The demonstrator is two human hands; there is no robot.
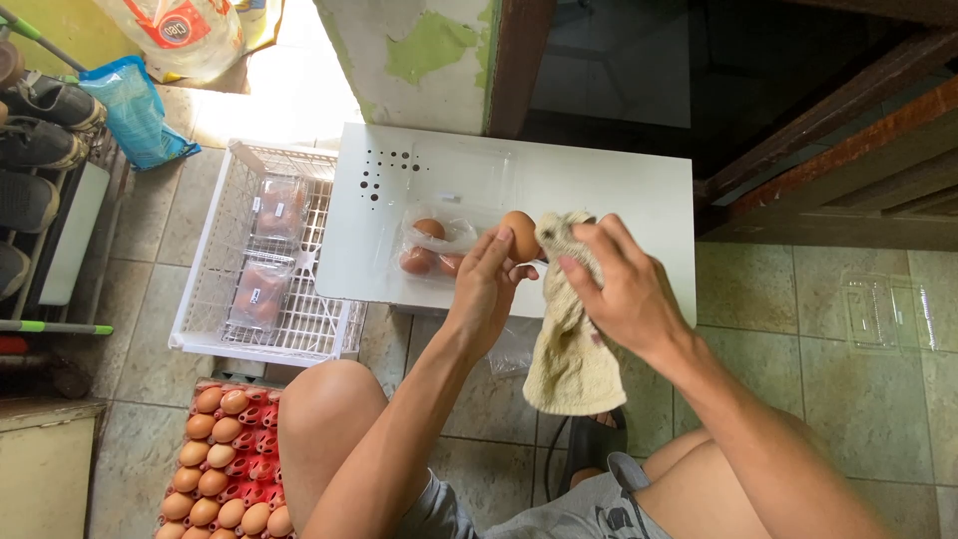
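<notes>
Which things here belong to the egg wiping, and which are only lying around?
In use: left hand holding brown egg; right hand holding cream cloth; open clear egg pack; white board; red egg tray; white crate of packed eggs.

Lying about: shoes; blue bag; empty clear pack.

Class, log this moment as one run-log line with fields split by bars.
left hand: holds brown egg | right hand: presses cream cloth to egg | clear egg pack: open on white board

Grey-green tiled floor [758, 329], sunlit at the top; peeling green and white wall [419, 60]; dark wooden doorframe [514, 60] beside it.
</notes>
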